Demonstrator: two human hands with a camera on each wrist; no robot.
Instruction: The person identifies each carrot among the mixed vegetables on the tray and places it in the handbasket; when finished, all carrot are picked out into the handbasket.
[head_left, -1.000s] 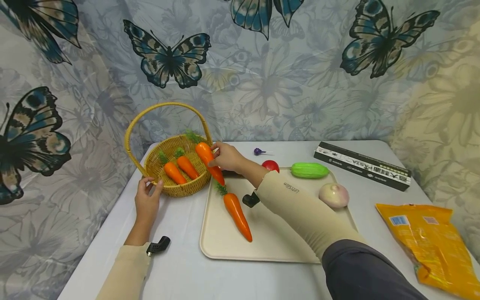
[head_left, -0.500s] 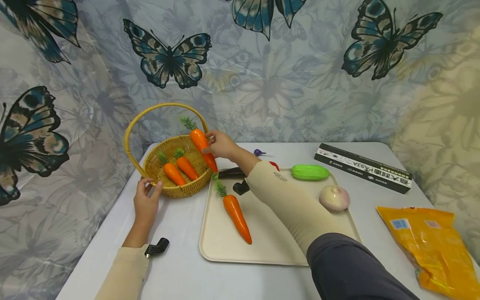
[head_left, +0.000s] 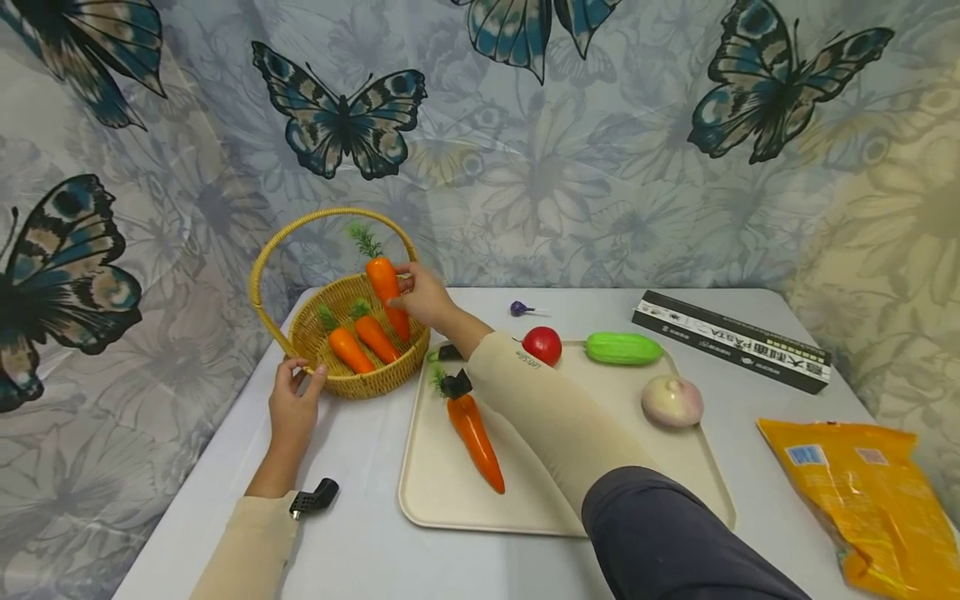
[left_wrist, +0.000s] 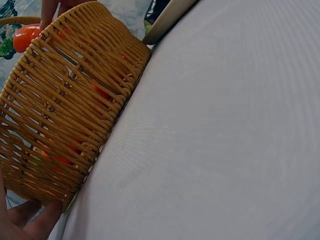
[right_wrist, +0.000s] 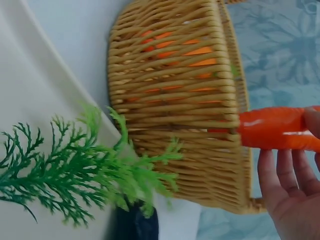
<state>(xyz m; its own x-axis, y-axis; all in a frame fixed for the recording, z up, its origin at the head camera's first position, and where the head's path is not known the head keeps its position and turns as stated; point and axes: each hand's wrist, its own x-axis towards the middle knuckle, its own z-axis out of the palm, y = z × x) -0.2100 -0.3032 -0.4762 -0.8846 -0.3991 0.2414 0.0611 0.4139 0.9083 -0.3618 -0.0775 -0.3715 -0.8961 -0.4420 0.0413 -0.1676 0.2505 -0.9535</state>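
Note:
My right hand (head_left: 425, 298) holds an orange carrot (head_left: 384, 287) with a green top, its tip down inside the yellow wicker basket (head_left: 375, 385). In the right wrist view, fingers and thumb grip this carrot (right_wrist: 272, 127) above the rim. Two smaller carrots, a left one (head_left: 349, 350) and a right one (head_left: 377, 337), lie inside the basket. Fingers and thumb of my left hand (head_left: 294, 408) grip the basket's front left rim. Another carrot (head_left: 480, 446) rests on the beige tray (head_left: 442, 504), partly under the right wrist's camera.
On the tray are a red round vegetable (head_left: 542, 346), a green cucumber-like vegetable (head_left: 622, 348), an onion (head_left: 672, 402) and a dark eggplant (left_wrist: 156, 12). Behind it lies a small purple item (head_left: 519, 308). A black pasta box (head_left: 731, 342) and an orange bag (head_left: 862, 500) lie at right.
My right hand has moved left with the carrot, swinging it upright and lowering its tip into the basket. The left hand stays at the rim. The red vegetable has come into full view.

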